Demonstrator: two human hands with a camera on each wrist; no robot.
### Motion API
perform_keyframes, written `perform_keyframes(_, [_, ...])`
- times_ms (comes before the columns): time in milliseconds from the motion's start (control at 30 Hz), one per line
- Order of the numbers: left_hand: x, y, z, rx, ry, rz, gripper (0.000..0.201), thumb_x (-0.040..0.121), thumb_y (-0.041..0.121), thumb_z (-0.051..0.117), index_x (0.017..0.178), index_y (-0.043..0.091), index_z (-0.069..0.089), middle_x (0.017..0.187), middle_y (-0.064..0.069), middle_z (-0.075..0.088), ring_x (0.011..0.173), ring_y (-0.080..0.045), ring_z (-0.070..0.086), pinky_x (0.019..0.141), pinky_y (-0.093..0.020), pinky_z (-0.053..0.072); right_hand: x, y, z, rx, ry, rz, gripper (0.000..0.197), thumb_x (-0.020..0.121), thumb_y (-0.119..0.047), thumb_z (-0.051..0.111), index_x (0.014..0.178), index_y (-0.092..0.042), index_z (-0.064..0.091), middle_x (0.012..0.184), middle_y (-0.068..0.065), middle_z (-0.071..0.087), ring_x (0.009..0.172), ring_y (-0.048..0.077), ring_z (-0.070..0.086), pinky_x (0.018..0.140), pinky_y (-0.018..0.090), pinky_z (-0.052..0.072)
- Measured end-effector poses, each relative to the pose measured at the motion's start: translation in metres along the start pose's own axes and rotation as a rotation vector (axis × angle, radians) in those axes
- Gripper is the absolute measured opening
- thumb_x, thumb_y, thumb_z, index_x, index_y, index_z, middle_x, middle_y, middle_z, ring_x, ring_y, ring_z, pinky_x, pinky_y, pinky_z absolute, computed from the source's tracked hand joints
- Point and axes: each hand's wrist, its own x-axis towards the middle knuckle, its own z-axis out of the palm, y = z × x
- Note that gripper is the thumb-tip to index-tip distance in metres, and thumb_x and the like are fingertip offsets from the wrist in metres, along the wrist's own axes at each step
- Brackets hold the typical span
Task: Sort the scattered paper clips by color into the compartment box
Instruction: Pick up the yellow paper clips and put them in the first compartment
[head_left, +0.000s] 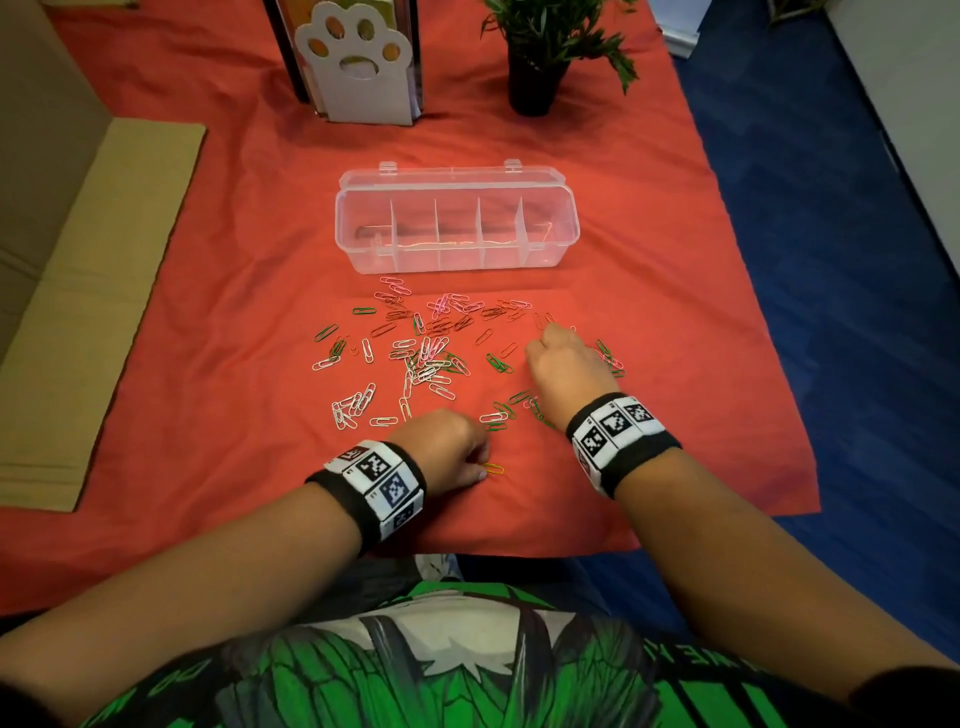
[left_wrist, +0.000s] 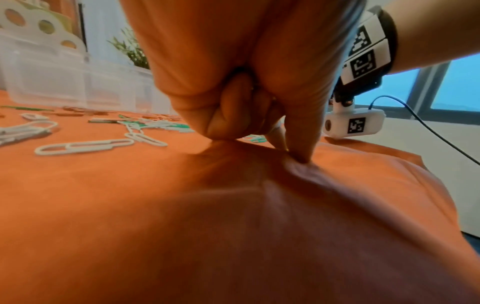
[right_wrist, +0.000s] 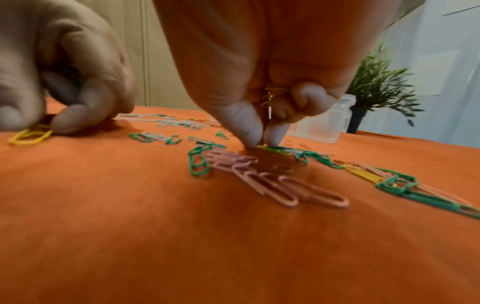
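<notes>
A clear compartment box (head_left: 363, 260) stands open on the red cloth (head_left: 208, 291); I see no clips in it. In front of it lie scattered paper clips (head_left: 426, 358) in white, pink, green and brown. My left hand (head_left: 480, 467) is curled at the near edge of the scatter, thumb and forefinger pinching a yellow clip (head_left: 493, 468) (right_wrist: 31, 135) that lies on the cloth. My right hand (right_wrist: 262, 144) (head_left: 543, 340) pinches another yellow clip (right_wrist: 272, 149) among green and pink ones. Its curled fingers also hold a few yellow clips (right_wrist: 272, 94).
A paw-print holder (head_left: 358, 62) and a potted plant (head_left: 535, 78) stand behind the box. Flat cardboard (head_left: 93, 291) lies at the left. The cloth's right edge (head_left: 753, 291) borders blue floor (head_left: 831, 260).
</notes>
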Motion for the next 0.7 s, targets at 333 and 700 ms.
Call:
perform_keyframes(333, [-0.005, -0.004, -0.024, -1.419, -0.071, -0.347, 0.002, 0.061, 0.017, 0.045, 0.061, 0.018, 0.047, 0.053, -0.001, 0.04, 0.039, -0.01, 0.033, 0.041, -0.013, 0.024, 0.021, 0.02, 0.0, 0.608, 0.055, 0.302, 0.019, 0.09, -0.012, 0.049, 0.099, -0.008, 0.066, 0.102, 0.014, 0.066, 0.097, 0.029, 0.06, 0.086, 0.035, 0.045])
perform_keyframes(700, [0.035, 0.014, -0.048, -1.444, 0.077, -0.393, 0.024, 0.089, 0.027, 0.051, 0.066, 0.019, 0.052, 0.048, 0.007, 0.047, 0.035, -0.003, 0.038, 0.034, -0.01, 0.029, -0.006, 0.067, 0.01, 0.393, 0.081, 0.457, 0.016, 0.086, -0.011, 0.051, 0.092, -0.004, 0.065, 0.1, 0.023, 0.06, 0.096, 0.036, 0.059, 0.081, 0.035, 0.044])
